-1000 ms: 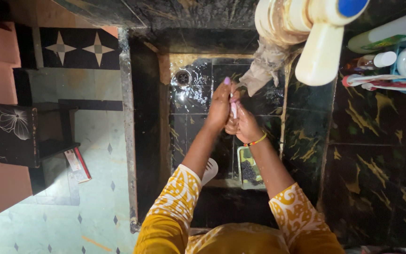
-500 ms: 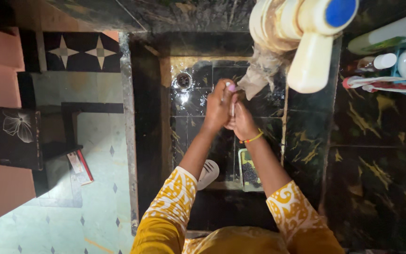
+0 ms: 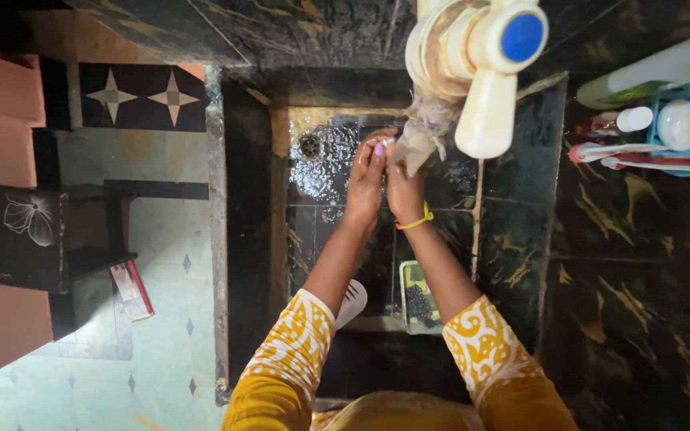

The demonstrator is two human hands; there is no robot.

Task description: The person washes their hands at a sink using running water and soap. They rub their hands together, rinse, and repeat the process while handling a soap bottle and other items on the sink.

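My left hand [image 3: 365, 182] and my right hand [image 3: 403, 191] are pressed palm to palm over a wet black sink basin [image 3: 325, 179]. Their fingertips sit just under the cloth-wrapped spout [image 3: 425, 128] of a white plastic tap [image 3: 477, 56] with a blue cap. A small pale pink bit shows at the fingertips; I cannot tell whether it is a nail or something held. A yellow bangle [image 3: 415, 222] circles my right wrist. Both sleeves are yellow with white patterns.
The round drain [image 3: 310, 146] lies left of the hands. A small tray with a dark scrubber [image 3: 417, 299] and a white ribbed object [image 3: 353, 302] sit at the near sink edge. Toothbrushes in a blue holder [image 3: 680, 140] are at right. A black shelf [image 3: 33, 235] stands on the tiled floor, left.
Both hands, still pressed together, have moved farther from me and now reach the cloth on the spout. The view has tilted slightly.
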